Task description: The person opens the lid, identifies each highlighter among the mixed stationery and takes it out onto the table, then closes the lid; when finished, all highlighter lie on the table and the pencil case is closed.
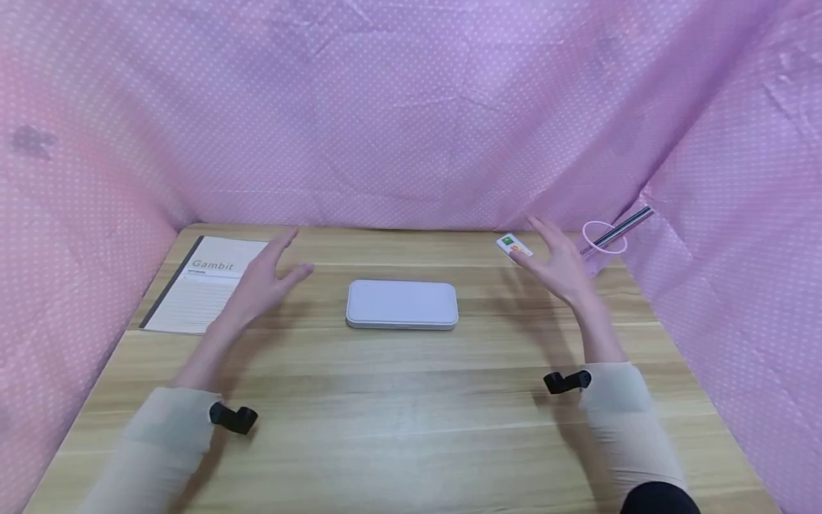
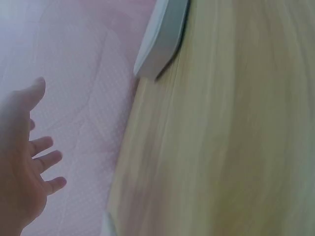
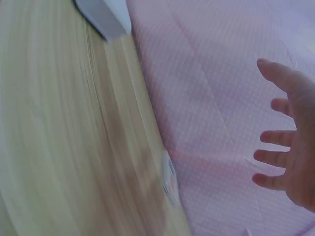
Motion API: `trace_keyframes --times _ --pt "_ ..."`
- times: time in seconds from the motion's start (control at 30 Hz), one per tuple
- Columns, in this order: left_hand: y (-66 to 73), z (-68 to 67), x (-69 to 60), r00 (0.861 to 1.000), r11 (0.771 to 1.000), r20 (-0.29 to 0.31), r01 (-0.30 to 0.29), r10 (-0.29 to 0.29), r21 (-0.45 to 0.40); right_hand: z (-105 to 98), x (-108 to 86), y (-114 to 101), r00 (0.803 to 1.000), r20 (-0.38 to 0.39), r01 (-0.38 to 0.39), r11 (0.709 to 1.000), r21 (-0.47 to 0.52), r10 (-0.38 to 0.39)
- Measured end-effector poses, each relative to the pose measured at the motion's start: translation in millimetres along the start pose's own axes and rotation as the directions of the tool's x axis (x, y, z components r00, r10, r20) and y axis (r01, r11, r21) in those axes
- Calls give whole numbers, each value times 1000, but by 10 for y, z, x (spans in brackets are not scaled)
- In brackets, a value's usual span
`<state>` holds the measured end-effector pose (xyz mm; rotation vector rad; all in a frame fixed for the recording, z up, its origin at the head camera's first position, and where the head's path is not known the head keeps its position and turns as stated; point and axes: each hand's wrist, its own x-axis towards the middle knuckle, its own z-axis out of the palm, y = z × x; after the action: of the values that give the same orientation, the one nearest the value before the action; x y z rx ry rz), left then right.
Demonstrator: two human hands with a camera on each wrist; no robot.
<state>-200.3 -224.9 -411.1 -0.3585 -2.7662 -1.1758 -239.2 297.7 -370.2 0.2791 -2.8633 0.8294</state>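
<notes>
A flat white case with rounded corners (image 1: pixel 402 304) lies at the middle of the table; one end of it shows at the top of both wrist views. To its left my left hand (image 1: pixel 260 284) hovers above the table, fingers spread and holding nothing, partly in front of a notebook (image 1: pixel 212 278) marked "Gambit". On the other side my right hand (image 1: pixel 557 265) is held in the air, its fingers extended and nothing in them. Close to its thumb lies an eraser-like white block (image 1: pixel 514 245) with a green mark, partly covered by the hand.
Behind the right hand a pink holder (image 1: pixel 604 261) with a round rim contains dark, striped pens or sticks (image 1: pixel 619 230); the hand hides part of it. Pink dotted cloth (image 1: pixel 411 128) encloses the wooden table (image 1: pixel 398 414) at the back and sides.
</notes>
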Motion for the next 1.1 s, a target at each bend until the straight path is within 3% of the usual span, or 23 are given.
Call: trace_keyframes --times 0.13,0.27,0.37,0.53,0.67,0.8,1.0,1.1 --pt "27 164 -52 1000 998 -21 5 -7 -64 177 -16 -115 999 -50 16 990 140 -9" --pt "70 306 -92 1000 996 -25 11 -13 -90 381 -3 -264 995 -78 75 958 277 -56" --pt "117 400 -102 1000 993 -18 -5 3 -119 525 -11 -385 991 -59 131 930 344 -118" --pt "192 509 -92 1000 991 0 -18 18 -129 733 -49 -543 977 22 188 906 379 -212" --pt "233 580 -86 998 994 68 26 -18 -110 855 -87 -625 957 127 210 921 327 -263" --pt "249 658 -93 982 996 181 72 -60 -60 958 -137 -695 924 240 246 943 223 -298" --pt "281 806 -100 961 998 273 55 -50 -13 1120 -165 -776 861 388 323 943 85 -330" --pt "297 860 -101 954 999 295 40 -44 22 1179 -191 -790 841 424 345 937 57 -336"
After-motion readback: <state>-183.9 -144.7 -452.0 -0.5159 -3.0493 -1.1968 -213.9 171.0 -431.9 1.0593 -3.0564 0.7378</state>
